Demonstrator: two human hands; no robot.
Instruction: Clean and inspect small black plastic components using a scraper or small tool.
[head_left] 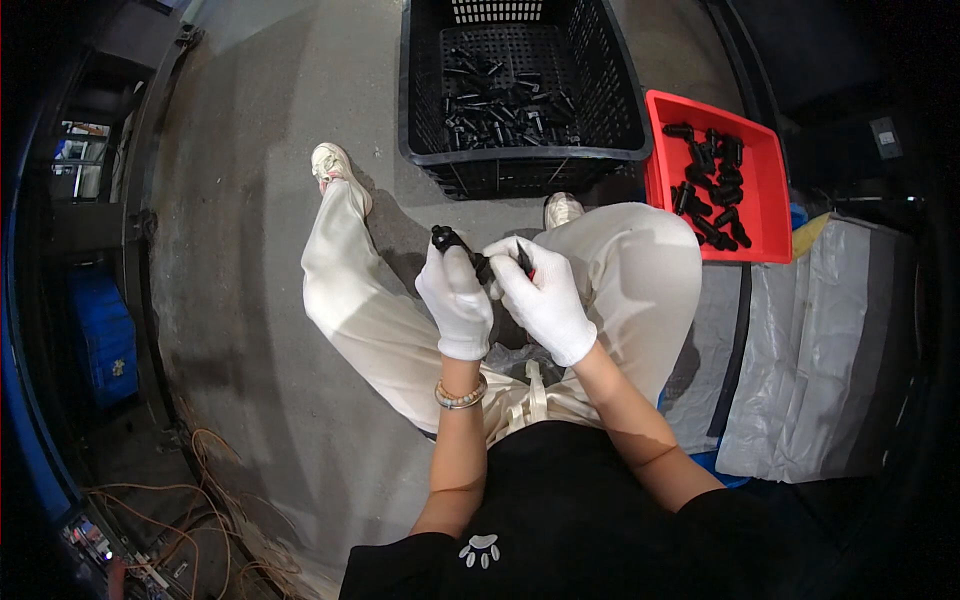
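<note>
- Left hand [455,303], white knit glove: fingers curled closed round 1 blk. cylindrical part w/ knobbed end [444,239]; part held up btwn. spread knees, in front of lap.
- Right hand [548,305], white knit glove: thumb & fingers pinched tog. on slim dark tool w/ red bit [525,262], just beside part's near end; exact contact can't tell.
- Lg. blk. perforated plastic crate [530,157], ahead on grey floor [260,300]: heap of blk. parts [500,115] in bottom.
- Shallow red plastic bin [768,190], right of crate, close beside: sim. blk. parts [715,180], lying loose.
- Grey-white sheeting [800,370], nr. bin, person's right.
</note>
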